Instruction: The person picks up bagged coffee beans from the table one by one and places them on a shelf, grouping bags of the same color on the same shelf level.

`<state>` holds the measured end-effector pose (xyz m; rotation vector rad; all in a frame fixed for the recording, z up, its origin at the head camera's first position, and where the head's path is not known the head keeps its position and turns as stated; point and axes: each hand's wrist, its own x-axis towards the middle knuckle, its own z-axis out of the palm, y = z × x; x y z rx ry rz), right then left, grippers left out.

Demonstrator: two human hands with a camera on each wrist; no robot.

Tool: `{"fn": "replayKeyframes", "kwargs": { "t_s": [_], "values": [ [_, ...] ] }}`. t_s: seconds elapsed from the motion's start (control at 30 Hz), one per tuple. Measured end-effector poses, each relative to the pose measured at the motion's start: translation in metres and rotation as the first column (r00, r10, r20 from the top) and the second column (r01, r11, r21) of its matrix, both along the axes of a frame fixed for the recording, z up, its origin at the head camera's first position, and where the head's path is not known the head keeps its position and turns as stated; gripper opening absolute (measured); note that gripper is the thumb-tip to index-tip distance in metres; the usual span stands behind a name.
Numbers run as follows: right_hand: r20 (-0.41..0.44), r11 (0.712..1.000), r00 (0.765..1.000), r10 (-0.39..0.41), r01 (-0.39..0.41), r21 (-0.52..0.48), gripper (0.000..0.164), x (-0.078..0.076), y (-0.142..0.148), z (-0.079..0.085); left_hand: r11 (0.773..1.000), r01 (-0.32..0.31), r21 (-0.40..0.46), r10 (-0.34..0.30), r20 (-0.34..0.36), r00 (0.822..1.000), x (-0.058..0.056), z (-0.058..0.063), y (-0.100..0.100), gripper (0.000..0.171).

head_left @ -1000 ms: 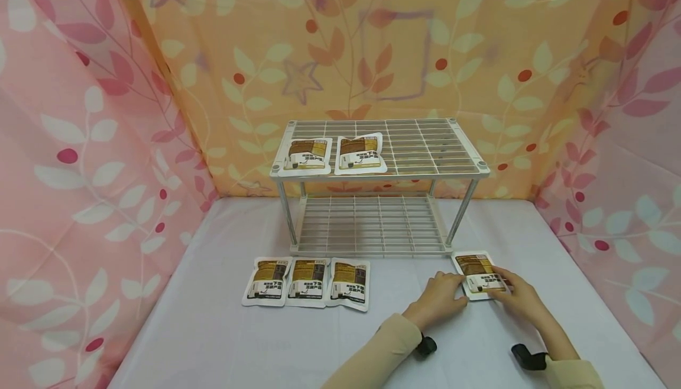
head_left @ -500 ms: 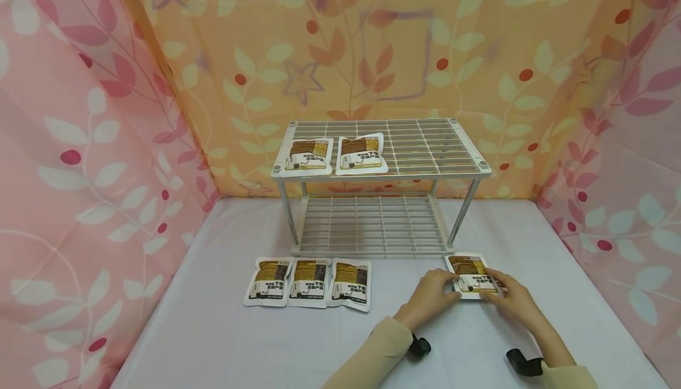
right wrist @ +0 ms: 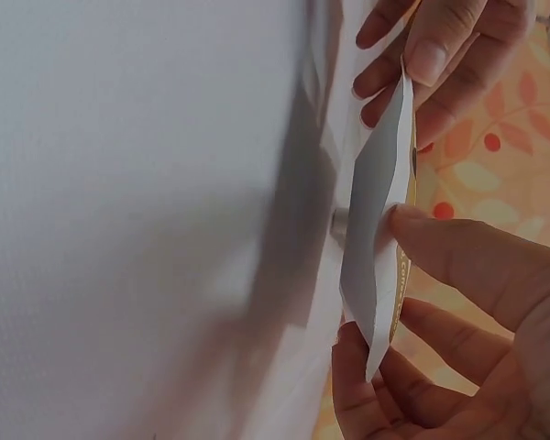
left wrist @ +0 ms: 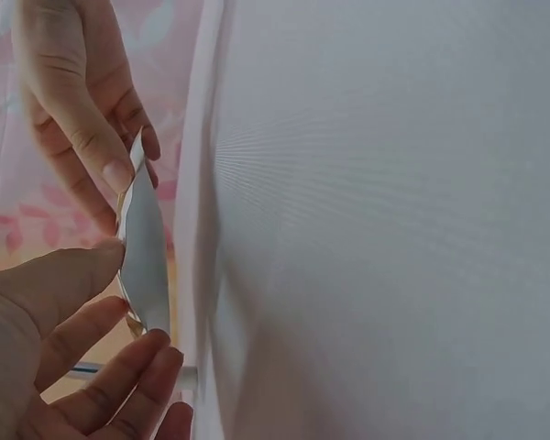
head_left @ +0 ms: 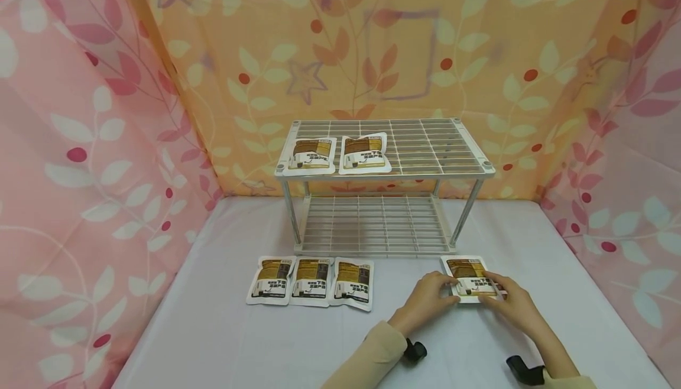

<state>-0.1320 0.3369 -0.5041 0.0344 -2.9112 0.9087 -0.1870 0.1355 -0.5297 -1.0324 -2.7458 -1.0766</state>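
Observation:
A flat white-edged food pouch [head_left: 467, 266] with a brown and yellow printed front is held between my two hands at the right front of the rack. My left hand [head_left: 425, 297] pinches its left edge, thumb toward me. On the opposite edge, my right hand [head_left: 513, 301] grips it with thumb and fingers. Both wrist views show the pouch's plain silver-white back [right wrist: 376, 183], with a shadow on the cloth beside it. Some fingertips are hidden behind the pouch in the right wrist view.
A two-tier white wire rack [head_left: 425, 175] stands at the back. Two similar pouches, a left one [head_left: 312, 155] and a right one [head_left: 365, 154], lie on its top shelf. Three more pouches [head_left: 311, 281] lie in a row on the white tablecloth [head_left: 255, 347]. Patterned curtains [head_left: 213, 111] surround the table.
Both hands and the pouch between them have shifted a little to the left, mostly in the first half second. The pouches on the rack and in the row stay put.

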Motion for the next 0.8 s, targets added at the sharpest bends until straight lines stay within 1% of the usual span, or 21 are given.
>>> {"fn": "replayKeyframes", "kwargs": {
  "t_s": [0.17,0.3,0.4,0.5,0.57,0.67,0.8],
  "values": [
    [-0.024,1.0,1.0,-0.009,0.009,-0.003,0.061,0.003,-0.006,0.003,0.998,0.008,0.069,-0.01,0.026,1.0,0.002,0.008,-0.007,0.032],
    [-0.089,1.0,0.996,0.009,-0.011,-0.027,0.06,0.005,-0.013,0.007,0.99,-0.001,0.143,-0.009,0.07,0.998,0.002,0.014,-0.014,0.032],
    [-0.153,0.999,0.988,0.026,-0.033,-0.043,0.059,0.004,-0.019,0.01,0.975,-0.009,0.223,-0.021,0.129,0.991,0.001,0.017,-0.019,0.033],
    [-0.197,0.998,0.98,0.037,-0.048,-0.052,0.058,0.002,-0.024,0.015,0.953,-0.036,0.301,-0.023,0.188,0.982,-0.001,0.019,-0.024,0.033],
    [-0.216,0.997,0.975,0.043,-0.057,-0.057,0.058,0.001,-0.028,0.018,0.941,-0.052,0.334,-0.019,0.205,0.979,-0.003,0.022,-0.028,0.033],
    [-0.248,0.995,0.967,0.052,-0.071,-0.072,0.058,-0.001,-0.034,0.023,0.932,-0.067,0.356,-0.008,0.204,0.979,-0.004,0.029,-0.033,0.033],
    [-0.292,0.994,0.955,0.055,-0.081,-0.078,0.059,-0.005,-0.042,0.029,0.934,-0.05,0.353,-0.002,0.145,0.989,-0.005,0.04,-0.041,0.035]
  ]
}}
